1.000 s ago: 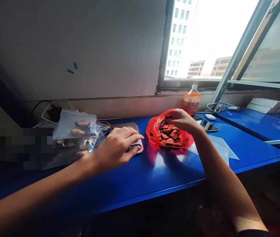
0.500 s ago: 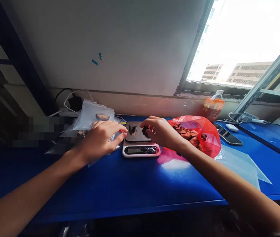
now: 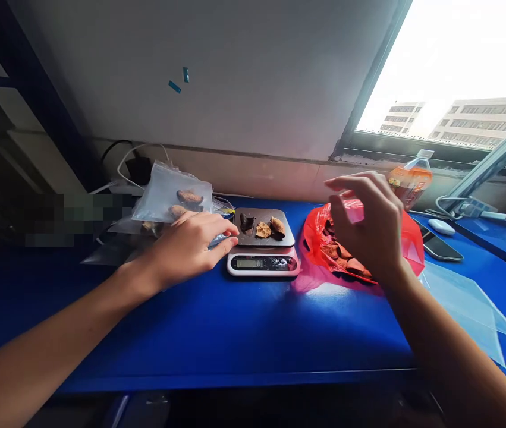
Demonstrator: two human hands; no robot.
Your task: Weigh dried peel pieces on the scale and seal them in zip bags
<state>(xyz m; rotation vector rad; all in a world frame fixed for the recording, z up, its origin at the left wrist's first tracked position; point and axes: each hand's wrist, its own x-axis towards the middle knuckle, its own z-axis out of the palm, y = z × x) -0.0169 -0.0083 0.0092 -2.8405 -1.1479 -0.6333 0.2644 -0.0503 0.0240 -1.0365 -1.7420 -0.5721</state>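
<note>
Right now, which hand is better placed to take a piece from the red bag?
Probably the right hand: it is nearest the red bag and looks empty, while the left hand is across the scale, by the clear bags.

From the scale (image 3: 262,257), with three dried pieces (image 3: 263,229) on its plate, the left hand (image 3: 192,241) is at nine o'clock, fingers loosely bent. Clear bags (image 3: 163,187) lie at ten. At three, the right hand (image 3: 371,220), fingers curved apart, hovers over the red bag (image 3: 315,232). Beyond lies a phone (image 3: 442,245); a bottle (image 3: 411,178) stands toward two.
</note>
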